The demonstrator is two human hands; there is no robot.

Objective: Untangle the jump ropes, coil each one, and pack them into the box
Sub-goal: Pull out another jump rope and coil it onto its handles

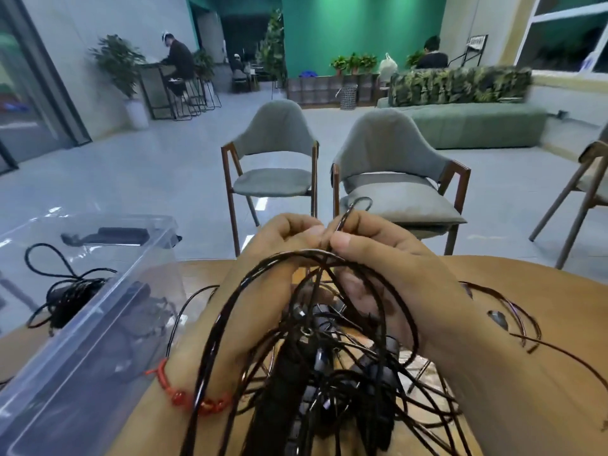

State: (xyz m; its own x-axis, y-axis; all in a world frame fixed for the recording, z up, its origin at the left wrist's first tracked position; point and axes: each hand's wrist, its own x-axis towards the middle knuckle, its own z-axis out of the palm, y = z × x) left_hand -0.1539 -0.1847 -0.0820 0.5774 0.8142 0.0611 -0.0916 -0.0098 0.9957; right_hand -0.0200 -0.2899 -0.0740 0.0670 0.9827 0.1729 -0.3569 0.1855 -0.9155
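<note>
Green back wall [358, 31]. Pale grey glossy floor [131, 166], bright reflections on it. Two grey-cushioned chairs [274, 153] with dark wooden frames, side by side; third chair [589, 172] at right edge. Green sofa [477, 126] behind, backed by leafy panel [460, 83]. Potted plant [120, 67] beside high table [158, 90], left. Window [566, 31] upper right.

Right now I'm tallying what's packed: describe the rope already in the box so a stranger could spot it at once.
Find the clear plastic box at the left of the wooden table. Inside, near its left side, lies a black jump rope. Unlike the loose tangle of ropes over the table's middle, it is wound into a tight bundle with one loop trailing out.
</note>
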